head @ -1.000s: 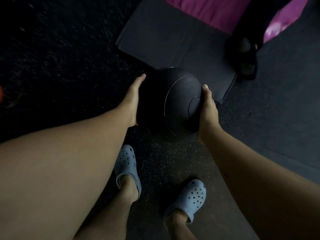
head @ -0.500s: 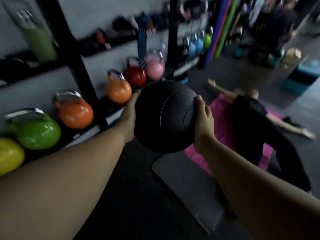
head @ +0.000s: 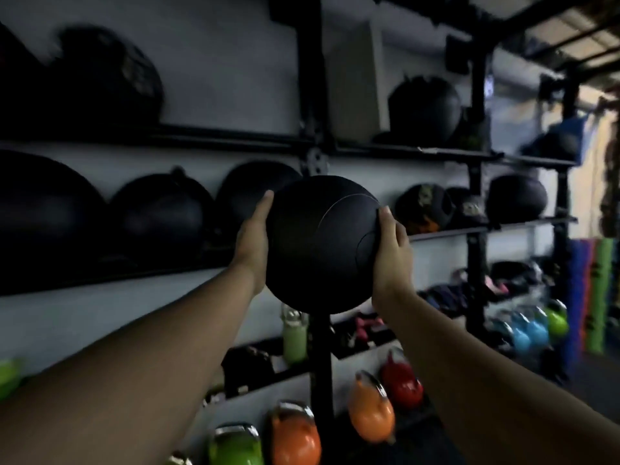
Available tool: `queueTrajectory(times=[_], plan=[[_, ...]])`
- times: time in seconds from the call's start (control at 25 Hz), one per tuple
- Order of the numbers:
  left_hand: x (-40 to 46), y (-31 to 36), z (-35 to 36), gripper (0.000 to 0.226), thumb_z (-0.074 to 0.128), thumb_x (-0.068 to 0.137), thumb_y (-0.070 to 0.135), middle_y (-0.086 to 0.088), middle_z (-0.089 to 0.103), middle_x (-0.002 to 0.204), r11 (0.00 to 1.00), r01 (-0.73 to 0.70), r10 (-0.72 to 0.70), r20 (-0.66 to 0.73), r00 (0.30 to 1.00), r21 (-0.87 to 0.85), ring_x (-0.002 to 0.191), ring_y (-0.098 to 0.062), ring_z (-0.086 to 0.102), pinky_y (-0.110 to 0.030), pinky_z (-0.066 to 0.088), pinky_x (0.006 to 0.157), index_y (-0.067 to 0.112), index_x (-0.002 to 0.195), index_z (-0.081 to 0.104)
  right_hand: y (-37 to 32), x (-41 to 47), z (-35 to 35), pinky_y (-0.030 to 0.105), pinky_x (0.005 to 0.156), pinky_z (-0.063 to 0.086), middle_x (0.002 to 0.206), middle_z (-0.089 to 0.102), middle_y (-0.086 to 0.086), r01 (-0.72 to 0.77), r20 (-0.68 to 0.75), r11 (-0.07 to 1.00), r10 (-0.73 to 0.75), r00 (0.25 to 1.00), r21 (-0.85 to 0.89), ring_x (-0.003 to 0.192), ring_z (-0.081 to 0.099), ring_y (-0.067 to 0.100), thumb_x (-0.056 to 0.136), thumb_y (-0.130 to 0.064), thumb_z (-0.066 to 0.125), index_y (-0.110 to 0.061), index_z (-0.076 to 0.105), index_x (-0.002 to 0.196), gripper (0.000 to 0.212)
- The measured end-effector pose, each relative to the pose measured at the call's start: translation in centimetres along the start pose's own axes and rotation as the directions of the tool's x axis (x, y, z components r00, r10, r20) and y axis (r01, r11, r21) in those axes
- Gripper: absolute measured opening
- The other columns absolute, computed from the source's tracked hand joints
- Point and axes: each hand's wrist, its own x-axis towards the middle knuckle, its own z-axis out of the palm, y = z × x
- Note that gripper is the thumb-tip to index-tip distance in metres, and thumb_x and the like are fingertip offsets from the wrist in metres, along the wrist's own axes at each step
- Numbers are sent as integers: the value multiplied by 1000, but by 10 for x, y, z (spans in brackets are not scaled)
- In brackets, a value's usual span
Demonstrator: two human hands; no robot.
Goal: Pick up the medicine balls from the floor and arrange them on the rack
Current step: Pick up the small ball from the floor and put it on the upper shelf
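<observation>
I hold a black medicine ball (head: 318, 250) up in front of the wall rack (head: 315, 149), level with its middle shelf. My left hand (head: 252, 245) presses flat on the ball's left side and my right hand (head: 393, 253) grips its right side. The ball hides part of the rack's black upright post. Several black medicine balls (head: 161, 213) sit on the middle shelf to the left, and others (head: 424, 107) rest on the upper shelf to the right.
Coloured kettlebells (head: 295, 437) stand in a row on the lowest level, orange, red, green and blue. A green bottle (head: 295, 337) stands on a lower shelf. More dark balls (head: 516, 198) sit on the right shelf section. Rolled mats (head: 593, 297) lean at the far right.
I have lifted the ball from near the floor to shelf height, and my view has swung up from the floor and mats to the rack.
</observation>
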Motion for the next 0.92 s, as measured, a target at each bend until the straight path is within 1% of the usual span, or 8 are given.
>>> queueTrajectory(times=[0.04, 0.12, 0.2, 0.28, 0.4, 0.6, 0.68, 0.92], plan=[[13, 32, -10, 62, 58, 100, 62, -14, 76, 138, 999, -52, 52, -21, 998, 11, 131, -36, 70, -51, 53, 116, 17, 141, 73, -14, 8, 33, 44, 97, 58, 123, 72, -1, 21, 52, 999, -24, 998, 41, 111, 69, 19, 90, -66, 58, -36, 69, 118, 42], [37, 92, -32, 62, 60, 98, 61, -15, 76, 138, 987, -153, 156, -68, 985, 43, 130, -38, 70, -54, 50, 119, 16, 139, 74, -37, 24, 97, 43, 101, 57, 124, 72, -3, 76, 123, 989, -93, 988, 130, 116, 68, 19, 87, -68, 58, -36, 70, 120, 47], [55, 143, -51, 58, 61, 98, 58, -15, 78, 135, 965, -254, 260, -88, 962, 70, 129, -36, 70, -54, 51, 119, 15, 134, 77, -59, 32, 152, 31, 90, 55, 125, 70, -7, 121, 157, 974, -152, 976, 193, 115, 66, 13, 85, -70, 58, -37, 68, 123, 52], [71, 186, -68, 58, 64, 97, 58, -14, 78, 134, 934, -349, 355, -96, 930, 72, 129, -35, 71, -53, 52, 118, 15, 134, 78, -76, 42, 199, 21, 76, 47, 121, 67, -14, 175, 203, 953, -228, 952, 249, 109, 61, 3, 78, -76, 57, -44, 66, 119, 53], [99, 230, -81, 60, 66, 94, 61, -11, 79, 132, 883, -447, 464, -127, 876, 146, 126, -33, 72, -51, 53, 116, 18, 134, 77, -96, 64, 248, 21, 74, 49, 120, 69, -14, 192, 272, 926, -286, 919, 326, 105, 65, 3, 71, -80, 56, -48, 68, 110, 52], [159, 243, -70, 74, 66, 84, 69, -10, 75, 137, 841, -504, 533, -143, 834, 198, 128, -34, 70, -54, 53, 115, 22, 141, 71, -91, 128, 282, 26, 77, 54, 123, 71, -9, 221, 281, 878, -360, 890, 423, 110, 69, 10, 79, -74, 58, -48, 70, 106, 40], [192, 235, -61, 74, 66, 85, 68, -10, 76, 136, 815, -538, 572, -156, 805, 215, 126, -33, 71, -54, 55, 113, 21, 142, 70, -79, 164, 289, 28, 79, 55, 123, 71, -9, 223, 281, 862, -377, 883, 455, 111, 69, 12, 83, -71, 57, -48, 70, 106, 35], [291, 212, -52, 70, 66, 91, 66, -10, 76, 134, 760, -609, 648, -204, 734, 226, 124, -32, 72, -54, 56, 111, 19, 142, 69, -43, 266, 325, 38, 93, 58, 125, 70, -5, 237, 306, 824, -434, 848, 514, 115, 68, 17, 91, -65, 56, -43, 69, 114, 35]])
